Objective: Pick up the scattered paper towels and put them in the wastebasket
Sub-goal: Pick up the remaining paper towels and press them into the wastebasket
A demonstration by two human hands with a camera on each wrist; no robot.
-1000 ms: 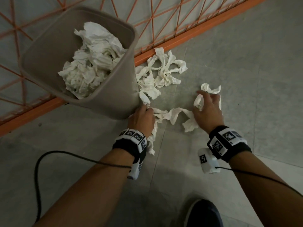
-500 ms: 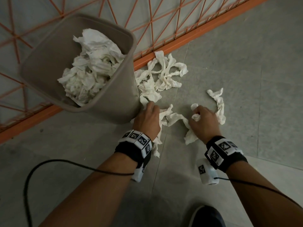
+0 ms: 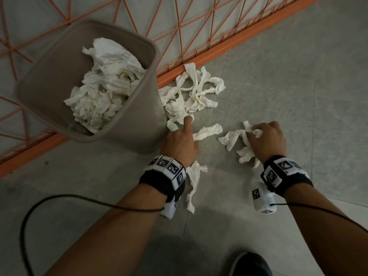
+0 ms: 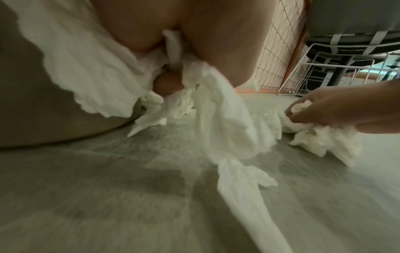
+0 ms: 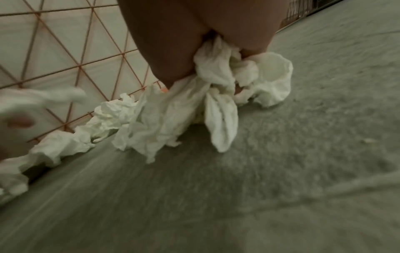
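A taupe wastebasket (image 3: 139, 124) stands at the left, holding crumpled white paper towels (image 3: 107, 86). More twisted towels lie in a pile on the floor (image 3: 195, 90) beside it, against the orange rail. My left hand (image 3: 181, 142) grips a bunch of towels (image 4: 220, 109); strips trail out past the knuckles (image 3: 209, 131) and below the wrist (image 3: 194, 182), and its forefinger points toward the pile. My right hand (image 3: 266, 140) is curled round another bunch of towels (image 5: 216, 71), whose ends (image 3: 233, 138) hang on the floor.
An orange wire lattice fence (image 3: 199, 30) on an orange base rail (image 3: 239, 46) runs behind the basket. A black cable (image 3: 59, 198) loops off the left wrist. A dark shoe (image 3: 251, 263) is at the bottom. Grey floor tiles (image 3: 318, 96) lie to the right.
My right hand closed on the towel it reached for and drew it nearer. My left hand moved forward with its towels, forefinger now extended toward the pile.
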